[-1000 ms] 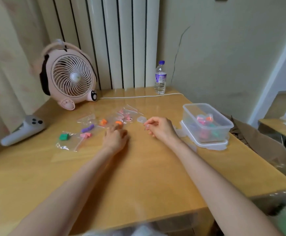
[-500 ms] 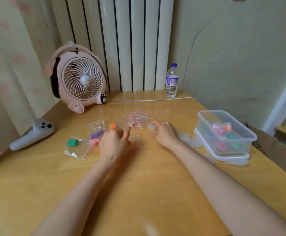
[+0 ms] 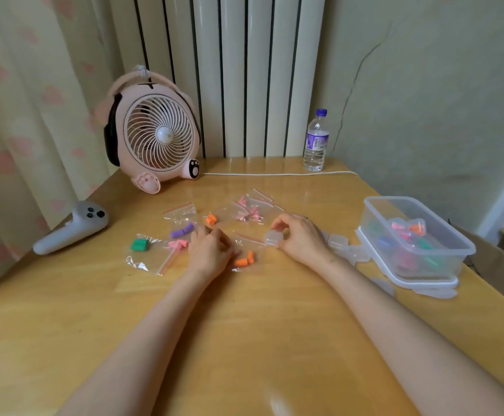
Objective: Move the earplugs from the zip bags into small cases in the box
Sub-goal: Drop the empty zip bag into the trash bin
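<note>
Several clear zip bags lie in the middle of the wooden table (image 3: 244,340), holding green earplugs (image 3: 139,245), pink earplugs (image 3: 178,244), purple earplugs (image 3: 182,231), orange earplugs (image 3: 211,219) and more pink ones (image 3: 247,210). My left hand (image 3: 210,250) has its fingers curled on the edge of one zip bag (image 3: 246,250) with orange earplugs (image 3: 244,261) inside. My right hand (image 3: 301,238) pinches a small clear case (image 3: 273,237) just above the table. The clear plastic box (image 3: 395,201) at the right holds several filled cases.
A few empty small cases (image 3: 337,242) lie between my right hand and the box, which sits on its lid (image 3: 431,285). At the back stand a pink fan (image 3: 154,142) and a water bottle (image 3: 316,141), with a white cable (image 3: 274,174). A grey controller (image 3: 70,231) lies at the left.
My left hand has drawn a bag of orange earplugs toward me. My right hand now pinches a small clear case. The view has shifted left.
</note>
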Demonstrator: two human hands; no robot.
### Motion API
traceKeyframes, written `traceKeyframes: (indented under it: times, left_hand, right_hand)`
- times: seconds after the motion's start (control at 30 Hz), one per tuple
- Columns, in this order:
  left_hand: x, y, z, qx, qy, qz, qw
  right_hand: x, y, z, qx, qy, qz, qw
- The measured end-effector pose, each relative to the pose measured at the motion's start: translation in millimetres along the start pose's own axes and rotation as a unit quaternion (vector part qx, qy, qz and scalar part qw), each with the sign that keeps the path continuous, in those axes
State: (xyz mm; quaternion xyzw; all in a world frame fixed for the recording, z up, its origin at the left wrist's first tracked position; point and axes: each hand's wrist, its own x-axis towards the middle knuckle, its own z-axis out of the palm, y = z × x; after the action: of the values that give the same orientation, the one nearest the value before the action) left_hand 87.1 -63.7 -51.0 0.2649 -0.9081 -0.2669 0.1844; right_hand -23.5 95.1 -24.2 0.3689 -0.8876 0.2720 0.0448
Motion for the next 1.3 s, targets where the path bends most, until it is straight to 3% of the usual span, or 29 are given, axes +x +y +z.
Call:
traceKeyframes:
  times: [0.17, 0.3, 0.47, 0.67, 0.93, 1.13, 1.3]
  left_hand:
    - [-5.9, 8.8, -8.8, -0.148, -0.041, 0.045, 0.987]
    - [-15.0, 21.4, -16.7, -0.327, -0.088, 0.011, 0.941]
    - [-15.8, 24.2, -31.7, -0.426, -0.129, 0.029, 0.895]
    - [-17.3, 26.6, -36.5, -0.422, -0.176, 0.044, 0.888]
    - [-21.7, 35.7, -30.3, -0.390, -0.139, 0.039, 0.910]
    - [-21.6, 34.7, -28.4, -0.461, -0.141, -0.010, 0.876]
    - [-21.6, 35.1, -27.8, -0.467, -0.139, -0.023, 0.873]
  right_hand:
    - [-15.6, -5.3, -13.6, -0.002, -0.050, -0.017, 0.999]
    - [-18.4, -11.7, -7.6, 0.115, -0.002, -0.016, 0.993]
    - [-22.9, -16.6, -3.5, 0.150, 0.031, -0.029, 0.988]
    - [-29.1, -19.2, -9.4, 0.284, 0.016, -0.012, 0.959]
    - [-35.5, -20.7, -12.5, 0.284, -0.018, -0.029, 0.958]
    - [-35.4, -17.3, -14.6, 0.343, -0.025, -0.026, 0.939]
    - [-37.3, -19.9, -14.9, 0.368, -0.044, -0.041, 0.928]
